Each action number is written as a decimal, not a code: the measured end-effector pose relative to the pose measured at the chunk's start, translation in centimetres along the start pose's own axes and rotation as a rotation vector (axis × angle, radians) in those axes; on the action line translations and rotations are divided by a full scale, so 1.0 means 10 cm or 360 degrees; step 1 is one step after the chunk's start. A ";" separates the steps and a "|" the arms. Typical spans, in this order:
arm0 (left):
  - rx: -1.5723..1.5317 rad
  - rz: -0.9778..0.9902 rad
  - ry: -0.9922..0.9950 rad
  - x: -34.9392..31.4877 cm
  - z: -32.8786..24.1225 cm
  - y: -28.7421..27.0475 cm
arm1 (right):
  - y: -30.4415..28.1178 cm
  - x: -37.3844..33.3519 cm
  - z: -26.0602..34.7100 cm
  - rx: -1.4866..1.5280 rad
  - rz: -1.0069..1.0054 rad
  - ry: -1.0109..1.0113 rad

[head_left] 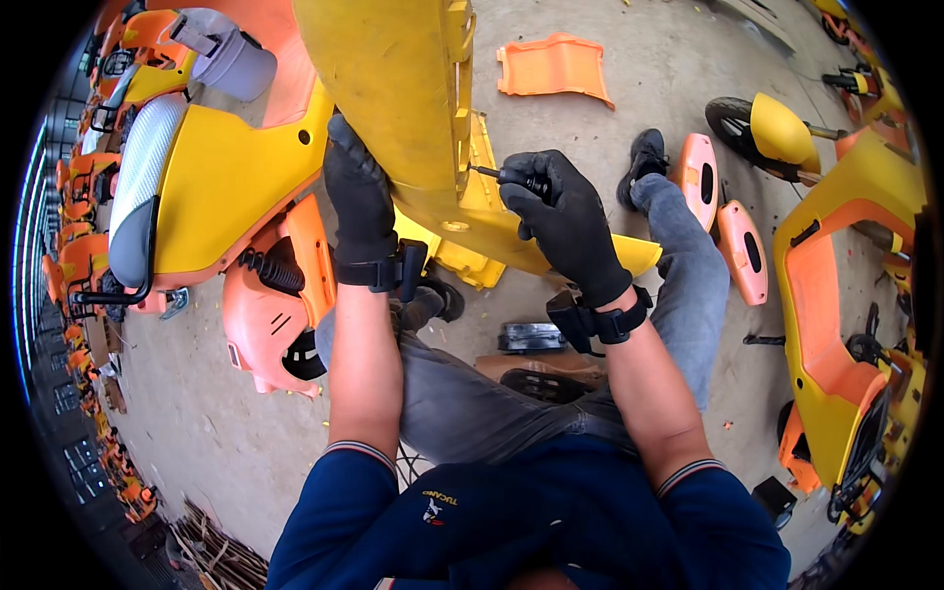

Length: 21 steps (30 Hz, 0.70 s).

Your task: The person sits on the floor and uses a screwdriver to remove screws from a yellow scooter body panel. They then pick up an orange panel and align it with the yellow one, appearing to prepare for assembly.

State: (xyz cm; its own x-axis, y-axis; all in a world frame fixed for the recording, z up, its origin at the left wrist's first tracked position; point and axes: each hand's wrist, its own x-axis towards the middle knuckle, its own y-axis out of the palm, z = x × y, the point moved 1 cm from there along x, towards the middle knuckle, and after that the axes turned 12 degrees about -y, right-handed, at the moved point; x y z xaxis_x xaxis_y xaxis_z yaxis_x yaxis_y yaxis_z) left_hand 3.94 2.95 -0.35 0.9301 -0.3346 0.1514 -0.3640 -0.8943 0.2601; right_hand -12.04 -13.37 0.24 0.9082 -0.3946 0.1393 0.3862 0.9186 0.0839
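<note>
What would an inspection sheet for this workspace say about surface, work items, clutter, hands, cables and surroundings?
Surface: grey floor with small yellow specks.
Work items: long yellow panel with a notched edge; small black-handled tool, tip at that edge, contact unclear.
Clutter: orange panel, two pink slotted parts, pile of sticks.
Hands: both in black gloves; left hand against the yellow panel, right hand gripping the tool.
Cables: thin dark strands near the lap, too small to identify.
Surroundings: yellow-and-orange scooters on both sides.
</note>
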 end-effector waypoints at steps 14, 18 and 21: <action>0.0369 0.0040 0.0156 0.01 0.00 0.00 | 0.02 0.01 -0.07 -0.0046 -0.0021 -0.0132; 0.0068 0.0038 0.0085 -0.03 -0.03 0.03 | -0.07 0.03 0.06 0.0416 0.0118 0.0455; 0.0057 0.0044 0.0067 -0.03 -0.03 0.03 | -0.11 0.06 0.01 0.0752 0.0152 0.0611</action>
State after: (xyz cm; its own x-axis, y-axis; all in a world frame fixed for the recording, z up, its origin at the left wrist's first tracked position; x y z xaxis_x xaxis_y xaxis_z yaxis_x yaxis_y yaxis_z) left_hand 3.57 2.91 -0.06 0.9167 -0.3470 0.1983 -0.3867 -0.8953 0.2210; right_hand -11.94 -14.60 0.28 0.9624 -0.1940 -0.1899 0.2668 0.8056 0.5290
